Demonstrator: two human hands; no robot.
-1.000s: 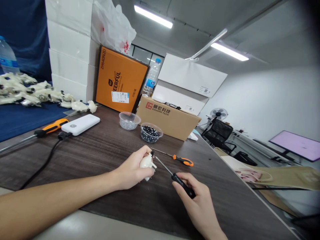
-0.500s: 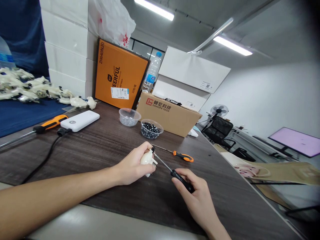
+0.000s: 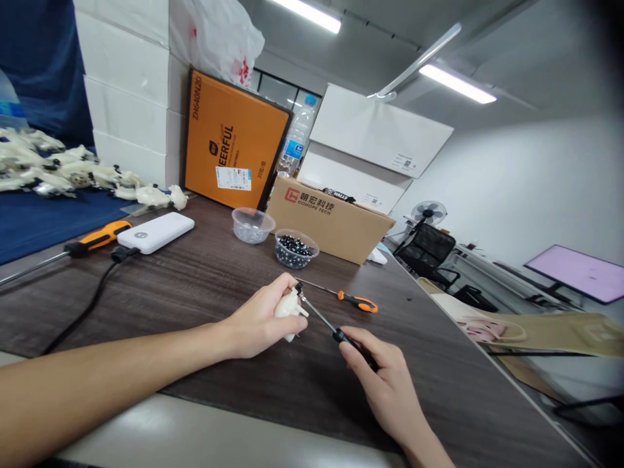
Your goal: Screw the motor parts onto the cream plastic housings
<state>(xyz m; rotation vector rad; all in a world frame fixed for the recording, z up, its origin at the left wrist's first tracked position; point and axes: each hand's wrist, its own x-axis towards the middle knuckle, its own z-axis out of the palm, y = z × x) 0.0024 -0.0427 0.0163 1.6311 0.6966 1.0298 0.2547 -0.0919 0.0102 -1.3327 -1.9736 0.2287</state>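
A small cream-white plastic part (image 3: 287, 307) with a black piece at its top is gripped in my left hand (image 3: 260, 318), the thumb lying across its front. My right hand (image 3: 383, 374) is closed around the black handle of a screwdriver (image 3: 324, 318). The screwdriver's shaft slants up to the left, and its tip meets the part near the black piece. Just beyond my hands, a second screwdriver with an orange and black handle (image 3: 358, 301) lies on the table. Behind it stands a clear tub of small black pieces (image 3: 295, 250).
Another clear tub (image 3: 252, 227) holds a few small clear-looking pieces. A white power bank (image 3: 156, 233) with a black cable and a large orange screwdriver (image 3: 104, 235) lie to the left. Many white parts (image 3: 73, 170) are heaped on blue cloth. Cardboard box (image 3: 331, 224) and orange box (image 3: 234, 143) stand behind.
The screwdriver's handle and my right hand have shifted very slightly, with the tip still at the part. The view has moved a little. Both hands keep their hold.
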